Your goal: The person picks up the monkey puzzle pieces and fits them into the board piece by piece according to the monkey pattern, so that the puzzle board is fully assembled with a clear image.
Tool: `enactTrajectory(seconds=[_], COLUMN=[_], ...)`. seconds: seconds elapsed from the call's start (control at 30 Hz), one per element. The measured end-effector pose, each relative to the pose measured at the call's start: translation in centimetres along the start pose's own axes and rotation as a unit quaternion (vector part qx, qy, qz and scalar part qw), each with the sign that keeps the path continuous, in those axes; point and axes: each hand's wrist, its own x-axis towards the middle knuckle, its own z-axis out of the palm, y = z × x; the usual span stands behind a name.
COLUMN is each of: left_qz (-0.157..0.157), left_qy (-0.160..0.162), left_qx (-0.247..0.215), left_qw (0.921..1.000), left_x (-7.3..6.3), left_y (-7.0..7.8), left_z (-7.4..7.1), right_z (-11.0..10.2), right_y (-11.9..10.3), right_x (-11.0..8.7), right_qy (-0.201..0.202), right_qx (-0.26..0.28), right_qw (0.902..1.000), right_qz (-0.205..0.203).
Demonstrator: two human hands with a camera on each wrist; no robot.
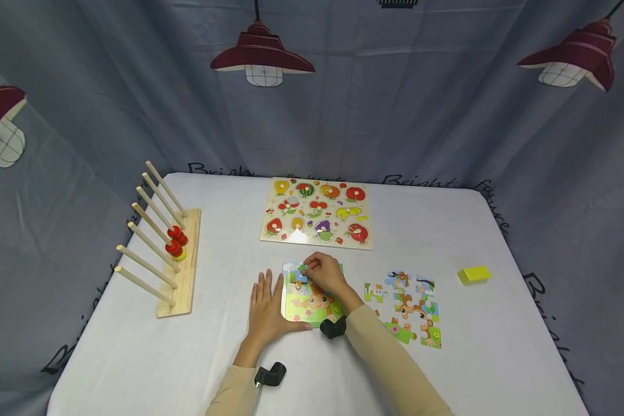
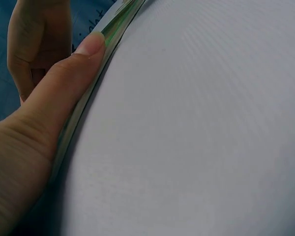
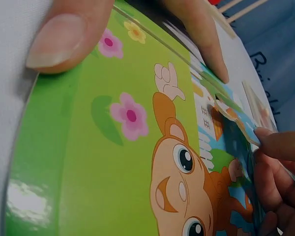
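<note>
A small jigsaw board (image 1: 297, 306) with a monkey and pink flowers lies on the white table between the hands. The left hand (image 1: 265, 316) rests at its left side with fingers straight, and its thumb (image 2: 69, 78) presses along the near edge. Over the board's upper left part, the right hand (image 1: 329, 276) pinches a jigsaw piece (image 3: 240, 120) between thumb and fingers. That piece is tilted, its lower side close over the picture in the right wrist view. To the right of the board lie several loose jigsaw pieces (image 1: 405, 308), some showing parts of monkeys.
Behind the hands lies a wooden fruit puzzle board (image 1: 312, 224). At the left stands a wooden peg rack (image 1: 189, 277) with upright rods and some red rings (image 1: 174, 248). A yellow block (image 1: 474, 275) sits at the right. A grey-blue curtain (image 1: 395, 127) surrounds the table.
</note>
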Motion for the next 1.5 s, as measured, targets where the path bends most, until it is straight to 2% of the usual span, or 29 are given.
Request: enactTrajectory(seconds=[0.23,0.43,0.63,0.73,0.9,1.07,1.23,1.5], left_qz=[-0.001,0.001,-0.003,-0.002,-0.001,-0.001,-0.001,-0.001], left_qy=[0.0,0.001,-0.007,-0.008,-0.002,-0.005,-0.005,-0.004], left_qx=[0.005,0.007,0.003,0.005,0.011,0.015,0.017,0.019], left_qw=[1.0,1.0,1.0,1.0,0.9999,0.9999,0.9998,0.9998], left_x=[0.0,0.1,0.0,-0.1,-0.1,-0.1,0.0,0.0], left_y=[-0.1,0.0,-0.1,-0.1,-0.2,-0.1,-0.1,0.0], left_z=[0.0,0.1,0.2,0.2,0.1,0.1,0.1,0.0], right_z=[0.4,0.2,0.0,0.2,0.9,1.8,2.2,2.5], right_y=[-0.1,0.0,0.7,0.9,1.2,1.2,1.4,1.5], right_x=[0.3,0.0,-1.6,-2.8,-4.5,-5.3,-5.9,-6.1], right_qy=[-0.003,0.002,-0.001,0.004,0.004,-0.003,-0.008,-0.01], right_qx=[-0.034,-0.054,-0.09,-0.139,-0.236,-0.299,-0.324,-0.328], right_qw=[0.9994,0.9974,0.9921,0.9832,0.9535,0.9297,0.92,0.9209], right_qz=[0.0,-0.047,-0.087,-0.119,-0.187,-0.215,-0.22,-0.211])
